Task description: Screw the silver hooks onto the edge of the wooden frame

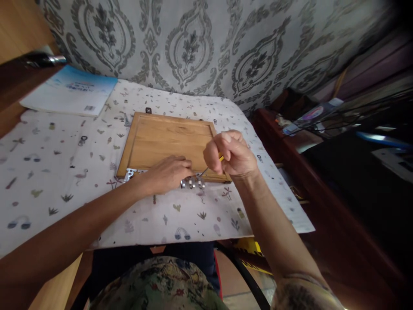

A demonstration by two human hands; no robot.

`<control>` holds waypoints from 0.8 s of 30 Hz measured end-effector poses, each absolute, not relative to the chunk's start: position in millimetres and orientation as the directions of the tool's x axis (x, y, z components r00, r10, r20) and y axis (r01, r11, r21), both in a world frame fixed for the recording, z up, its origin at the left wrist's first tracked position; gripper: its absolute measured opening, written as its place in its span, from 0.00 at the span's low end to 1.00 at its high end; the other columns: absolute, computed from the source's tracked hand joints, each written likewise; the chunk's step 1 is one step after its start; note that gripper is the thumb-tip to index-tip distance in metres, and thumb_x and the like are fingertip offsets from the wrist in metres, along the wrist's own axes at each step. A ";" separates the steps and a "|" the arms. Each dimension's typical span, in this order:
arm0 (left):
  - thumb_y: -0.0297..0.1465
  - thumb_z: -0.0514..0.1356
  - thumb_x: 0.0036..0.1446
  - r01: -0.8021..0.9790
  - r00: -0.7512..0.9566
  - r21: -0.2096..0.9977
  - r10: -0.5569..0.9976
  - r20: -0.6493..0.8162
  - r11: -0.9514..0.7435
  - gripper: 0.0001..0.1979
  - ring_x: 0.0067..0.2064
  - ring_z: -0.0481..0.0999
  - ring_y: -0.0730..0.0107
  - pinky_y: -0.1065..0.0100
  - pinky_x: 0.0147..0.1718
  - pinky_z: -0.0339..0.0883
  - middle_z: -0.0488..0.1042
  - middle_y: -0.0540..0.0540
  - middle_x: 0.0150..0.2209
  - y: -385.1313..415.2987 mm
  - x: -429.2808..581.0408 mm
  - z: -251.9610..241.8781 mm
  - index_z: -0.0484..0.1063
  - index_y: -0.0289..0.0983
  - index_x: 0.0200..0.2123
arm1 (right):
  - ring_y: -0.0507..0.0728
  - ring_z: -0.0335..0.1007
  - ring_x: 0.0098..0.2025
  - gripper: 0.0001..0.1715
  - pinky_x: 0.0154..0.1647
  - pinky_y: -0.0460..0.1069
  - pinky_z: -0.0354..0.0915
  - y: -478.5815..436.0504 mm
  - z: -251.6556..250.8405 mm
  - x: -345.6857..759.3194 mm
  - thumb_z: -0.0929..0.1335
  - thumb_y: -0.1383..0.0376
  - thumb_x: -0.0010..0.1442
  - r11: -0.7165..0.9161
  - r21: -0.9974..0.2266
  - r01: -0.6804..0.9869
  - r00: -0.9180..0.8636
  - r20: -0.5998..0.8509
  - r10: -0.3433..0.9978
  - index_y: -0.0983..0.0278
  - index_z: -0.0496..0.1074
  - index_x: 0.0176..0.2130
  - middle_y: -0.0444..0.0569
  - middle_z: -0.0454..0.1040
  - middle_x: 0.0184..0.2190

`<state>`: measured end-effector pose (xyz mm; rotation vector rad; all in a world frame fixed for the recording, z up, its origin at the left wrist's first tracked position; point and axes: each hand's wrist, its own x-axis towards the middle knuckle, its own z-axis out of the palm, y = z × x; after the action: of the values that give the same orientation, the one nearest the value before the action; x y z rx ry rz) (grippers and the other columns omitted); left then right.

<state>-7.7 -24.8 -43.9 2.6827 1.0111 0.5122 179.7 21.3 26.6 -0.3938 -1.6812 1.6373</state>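
Observation:
A framed wooden panel [167, 140] lies flat on the cloth-covered table. Along its near edge runs a shiny metal strip [131, 171] with several curved, hook-like pieces [192, 184] hanging toward me. My left hand [171, 172] is closed over the middle of the strip, its fingers bent down and pressing it to the panel's edge; the thumb is mostly hidden. My right hand [230, 153] is wrapped around a screwdriver [206, 169] with a yellow handle, most of which the fingers cover. The thin shaft slants down left, and its tip meets the strip near the right end.
A blue and white book [72, 90] lies at the back left of the patterned tablecloth [106, 206]. A patterned wall [190, 47] rises behind the table. On the right, a dark red cabinet [290, 159] holds a clear labelled package [311, 115] and cables.

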 end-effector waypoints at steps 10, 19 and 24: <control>0.21 0.59 0.62 0.626 0.696 0.279 0.683 0.222 -0.729 0.11 0.45 0.75 0.63 0.62 0.43 0.66 0.78 0.46 0.40 -25.8 -8.3 -43.1 0.79 0.39 0.42 | 0.46 0.35 0.14 0.37 0.14 0.46 0.39 -13.3 23.8 150.3 0.70 0.47 0.65 0.343 -0.894 -0.288 -0.186 0.404 0.896 0.60 0.50 0.17 0.34 0.44 0.12; 0.19 0.59 0.60 0.627 0.704 0.253 0.674 0.222 -0.737 0.14 0.45 0.75 0.62 0.62 0.42 0.66 0.78 0.46 0.41 -24.2 -8.9 -45.9 0.79 0.39 0.42 | 0.50 0.55 0.22 0.23 0.25 0.48 0.60 -11.8 20.9 168.1 0.66 0.46 0.65 0.295 -0.933 -0.205 -0.253 0.341 0.905 0.60 0.73 0.31 0.40 0.59 0.21; 0.20 0.57 0.62 0.631 0.697 0.264 0.682 0.219 -0.729 0.13 0.44 0.75 0.62 0.63 0.41 0.67 0.78 0.46 0.38 -25.5 -7.9 -43.5 0.80 0.39 0.41 | 0.51 0.63 0.27 0.19 0.31 0.49 0.66 -11.5 18.3 182.0 0.70 0.49 0.63 0.269 -0.934 -0.235 -0.355 0.340 0.871 0.62 0.78 0.37 0.42 0.67 0.25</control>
<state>-7.9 -25.5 -43.5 2.7365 1.0679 0.4550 182.0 -11.5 18.3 -0.6226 -1.4844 1.3193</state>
